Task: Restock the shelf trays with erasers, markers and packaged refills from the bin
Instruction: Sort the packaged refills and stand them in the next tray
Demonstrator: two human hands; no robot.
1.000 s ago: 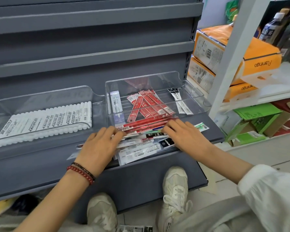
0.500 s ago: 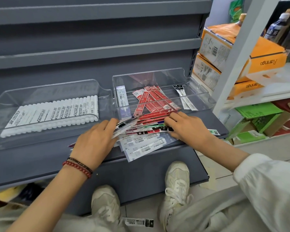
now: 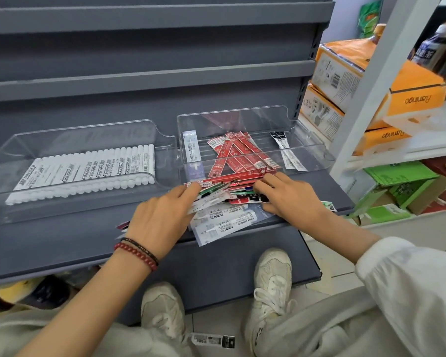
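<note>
Two clear trays stand on the grey shelf (image 3: 62, 240). The left tray (image 3: 150, 127) holds a neat row of white markers (image 3: 88, 168). The right tray (image 3: 312, 143) holds red refill packets (image 3: 238, 153) in a loose heap, a white packet at its left and a black-and-white one at its right. In front of that tray lies a pile of mixed refill packets (image 3: 224, 220) on the shelf. My left hand (image 3: 162, 217) and my right hand (image 3: 291, 197) press in on the pile from either side, fingers closed on the red packets at its top.
Orange boxes (image 3: 412, 91) and bottles fill a white rack on the right, with green cartons (image 3: 402, 181) below. One packet (image 3: 211, 340) lies on the floor between my shoes. Empty grey shelves rise above the trays.
Both hands have drawn closer together around the pile, bunching the packets. The fingertips now pinch the top red packets against the front of the right tray.
</note>
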